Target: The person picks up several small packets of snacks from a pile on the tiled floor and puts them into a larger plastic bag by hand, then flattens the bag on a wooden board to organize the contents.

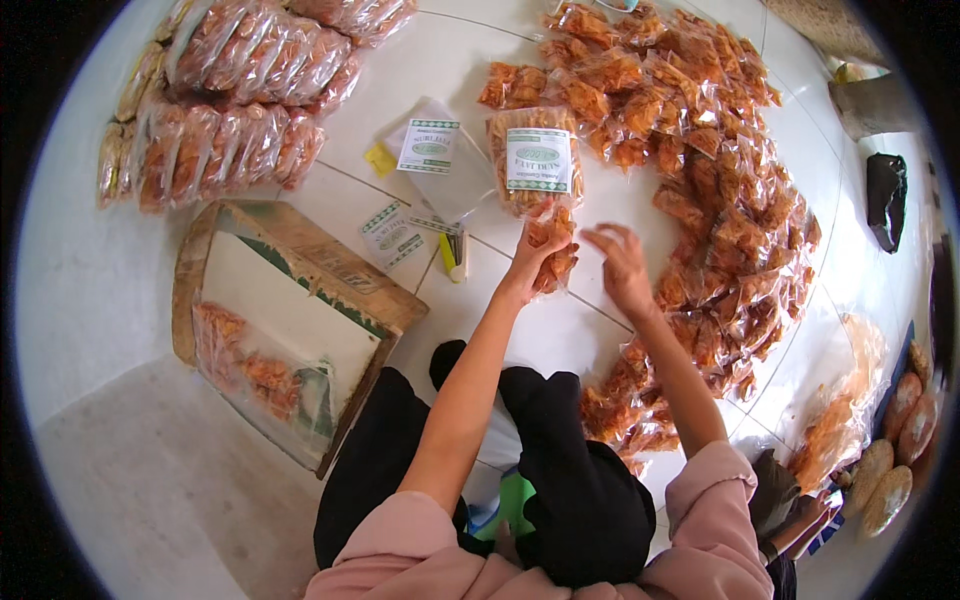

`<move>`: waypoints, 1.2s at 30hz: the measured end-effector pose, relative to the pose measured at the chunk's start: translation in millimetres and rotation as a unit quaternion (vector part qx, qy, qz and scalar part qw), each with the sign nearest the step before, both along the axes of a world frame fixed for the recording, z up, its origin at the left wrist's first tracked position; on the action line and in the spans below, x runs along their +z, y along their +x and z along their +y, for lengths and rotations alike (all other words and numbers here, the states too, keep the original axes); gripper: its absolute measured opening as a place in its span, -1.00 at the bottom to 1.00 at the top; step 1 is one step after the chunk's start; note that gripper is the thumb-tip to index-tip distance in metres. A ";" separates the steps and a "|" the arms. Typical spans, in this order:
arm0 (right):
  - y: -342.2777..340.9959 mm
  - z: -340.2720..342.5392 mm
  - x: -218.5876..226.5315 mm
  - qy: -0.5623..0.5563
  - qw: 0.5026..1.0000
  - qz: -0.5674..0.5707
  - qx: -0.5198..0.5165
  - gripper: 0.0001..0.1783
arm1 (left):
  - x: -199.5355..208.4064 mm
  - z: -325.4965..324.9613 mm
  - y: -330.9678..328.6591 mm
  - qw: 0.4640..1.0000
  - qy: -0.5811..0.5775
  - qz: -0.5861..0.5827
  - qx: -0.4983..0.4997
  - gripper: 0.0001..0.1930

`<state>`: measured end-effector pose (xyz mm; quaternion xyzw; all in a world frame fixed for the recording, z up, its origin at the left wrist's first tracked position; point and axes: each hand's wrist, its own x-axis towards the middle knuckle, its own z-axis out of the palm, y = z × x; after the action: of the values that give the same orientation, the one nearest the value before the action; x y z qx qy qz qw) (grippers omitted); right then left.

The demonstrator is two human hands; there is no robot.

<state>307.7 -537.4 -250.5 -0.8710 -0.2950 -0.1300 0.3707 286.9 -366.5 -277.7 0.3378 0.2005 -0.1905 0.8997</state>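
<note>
My left hand (536, 245) grips a small clear packet of orange-brown snack chips (556, 268), held upright over the white tile floor. Just to its right, my right hand (622, 268) is apart from the packet, fingers loosely bent and spread, with nothing visible in them. Directly beyond my left hand stands a larger clear bag of chips (535, 200) with a white and green label (538, 160) on its front. From this angle I cannot make out whether the small packet touches the larger bag.
A curved heap of small chip packets (700, 150) spreads along the right. Clear bags with a label (455, 190), loose labels (392, 235) and a yellow-green tool (453, 258) lie left. Packed bundles (225, 150) stand behind an open carton (340, 265). Another person's arm (800, 525) shows lower right.
</note>
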 end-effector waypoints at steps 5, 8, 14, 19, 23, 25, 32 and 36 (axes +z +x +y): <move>96.6 -17.0 -52.4 0.245 0.792 0.371 -0.418 -0.68 | 2.0 4.6 -3.6 1.000 0.007 0.012 0.028 -0.31; 130.1 -6.8 -73.1 0.203 0.723 0.505 -0.426 -0.64 | -6.5 9.7 -11.2 0.999 0.003 -0.003 0.033 -0.32; 89.5 -33.9 -116.7 0.210 0.793 0.464 -0.333 -0.71 | 6.4 0.8 -12.4 0.998 0.029 -0.021 0.042 -0.31; -1.9 -11.2 -53.9 0.049 0.971 0.043 -0.231 -0.76 | 37.7 14.3 -27.8 0.984 0.127 -0.099 0.072 -0.30; -20.3 9.2 78.8 0.041 0.937 0.267 -0.222 -0.78 | 87.0 18.5 -38.8 0.935 0.242 -0.244 0.091 -0.23; -21.7 0.4 120.3 0.058 0.948 0.269 -0.162 -0.80 | 129.3 2.6 -48.3 0.893 0.301 -0.325 0.082 -0.16; -59.8 35.4 272.6 0.155 0.911 0.380 0.046 -0.68 | 284.5 43.3 -106.3 0.653 0.580 -0.487 0.019 -0.08; -101.6 88.9 342.8 0.162 0.885 0.411 0.148 -0.52 | 339.0 90.1 -155.9 0.586 0.657 -0.474 -0.001 -0.08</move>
<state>206.1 -448.4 92.4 -0.7203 -0.2160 0.2501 0.6098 131.1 -276.5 61.2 0.8799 -0.1838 0.1789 0.4000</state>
